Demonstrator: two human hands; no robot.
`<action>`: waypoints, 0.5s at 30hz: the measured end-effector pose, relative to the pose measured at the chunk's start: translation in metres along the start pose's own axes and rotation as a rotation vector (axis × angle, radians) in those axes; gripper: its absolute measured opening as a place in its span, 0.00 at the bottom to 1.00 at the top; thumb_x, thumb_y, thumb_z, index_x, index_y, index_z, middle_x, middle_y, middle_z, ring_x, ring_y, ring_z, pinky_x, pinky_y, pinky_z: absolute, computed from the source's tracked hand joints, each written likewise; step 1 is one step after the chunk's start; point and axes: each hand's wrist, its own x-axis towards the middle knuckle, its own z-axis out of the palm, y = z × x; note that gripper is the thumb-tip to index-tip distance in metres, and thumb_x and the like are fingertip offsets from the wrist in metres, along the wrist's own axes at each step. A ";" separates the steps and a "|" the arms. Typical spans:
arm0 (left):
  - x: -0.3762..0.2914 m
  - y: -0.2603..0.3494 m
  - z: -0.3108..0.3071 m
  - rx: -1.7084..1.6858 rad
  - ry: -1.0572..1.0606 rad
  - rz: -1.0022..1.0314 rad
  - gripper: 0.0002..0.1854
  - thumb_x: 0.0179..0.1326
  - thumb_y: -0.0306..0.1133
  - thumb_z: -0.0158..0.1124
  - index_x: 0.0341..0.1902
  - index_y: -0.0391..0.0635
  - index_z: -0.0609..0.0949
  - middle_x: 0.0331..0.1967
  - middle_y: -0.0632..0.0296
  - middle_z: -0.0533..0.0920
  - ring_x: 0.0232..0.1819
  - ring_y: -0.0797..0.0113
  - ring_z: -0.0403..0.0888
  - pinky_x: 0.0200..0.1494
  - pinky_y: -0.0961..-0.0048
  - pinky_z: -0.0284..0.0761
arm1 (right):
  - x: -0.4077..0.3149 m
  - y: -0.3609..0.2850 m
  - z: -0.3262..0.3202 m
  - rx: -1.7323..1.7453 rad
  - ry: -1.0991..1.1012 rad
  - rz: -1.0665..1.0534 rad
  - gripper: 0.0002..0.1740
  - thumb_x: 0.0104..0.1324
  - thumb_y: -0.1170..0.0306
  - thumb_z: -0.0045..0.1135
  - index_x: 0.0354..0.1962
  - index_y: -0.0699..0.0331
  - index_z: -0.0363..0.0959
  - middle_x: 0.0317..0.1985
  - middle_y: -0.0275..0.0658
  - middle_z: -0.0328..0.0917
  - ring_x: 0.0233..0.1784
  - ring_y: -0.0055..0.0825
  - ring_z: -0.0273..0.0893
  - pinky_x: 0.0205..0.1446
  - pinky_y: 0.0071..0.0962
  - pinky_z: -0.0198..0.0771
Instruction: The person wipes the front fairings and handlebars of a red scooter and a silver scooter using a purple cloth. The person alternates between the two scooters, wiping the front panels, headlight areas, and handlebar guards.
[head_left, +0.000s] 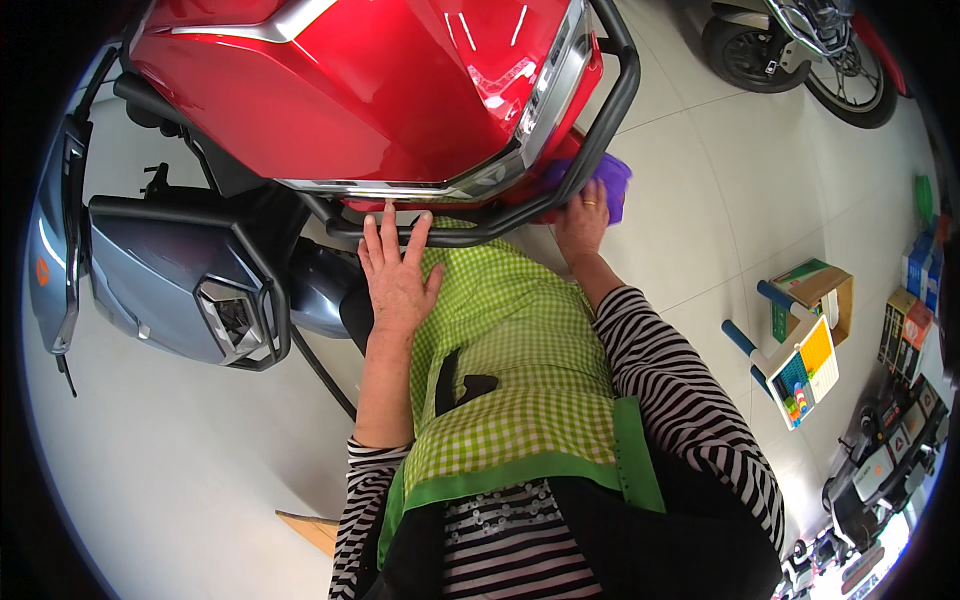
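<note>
A glossy red vehicle (360, 105), apparently a scooter or three-wheeler, fills the top of the view. A black tubular guard bar (600, 150) curves around its lower end. My left hand (399, 262) has its fingers spread, and the fingertips reach the bar and the chrome-trimmed lower edge of the body. My right hand (585, 221) rests on a purple cloth (619, 187) beside the bar, pressed against a low red part of the vehicle. The bar hides some of the cloth and part of that hand's fingers.
A grey-blue scooter (180, 277) stands close at left. At right are a small toy-brick table (806, 367), a cardboard box (840, 300) and stacked boxes (904, 330). Motorbike wheels (847, 82) show at upper right, more vehicles (877, 465) at lower right. Cardboard (307, 529) lies at lower left.
</note>
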 end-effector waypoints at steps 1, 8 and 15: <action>0.000 0.000 0.000 0.000 0.008 0.000 0.43 0.46 0.36 0.74 0.70 0.60 0.67 0.76 0.50 0.50 0.75 0.37 0.45 0.71 0.42 0.52 | 0.008 -0.006 -0.003 -0.062 -0.056 -0.118 0.33 0.56 0.67 0.60 0.62 0.45 0.68 0.59 0.44 0.70 0.70 0.50 0.58 0.66 0.48 0.62; 0.000 0.000 0.002 -0.019 0.001 -0.009 0.43 0.47 0.34 0.74 0.70 0.61 0.67 0.77 0.51 0.49 0.75 0.37 0.45 0.72 0.41 0.51 | 0.043 -0.025 0.007 -0.153 -0.209 -0.686 0.26 0.53 0.60 0.59 0.52 0.39 0.77 0.65 0.28 0.68 0.73 0.39 0.56 0.71 0.60 0.52; -0.001 0.001 -0.001 -0.028 -0.021 -0.010 0.43 0.51 0.34 0.73 0.72 0.64 0.65 0.77 0.52 0.48 0.76 0.39 0.44 0.73 0.42 0.50 | 0.013 0.038 -0.025 -0.371 -0.457 -0.910 0.18 0.60 0.62 0.54 0.49 0.37 0.81 0.64 0.23 0.67 0.71 0.28 0.56 0.65 0.54 0.58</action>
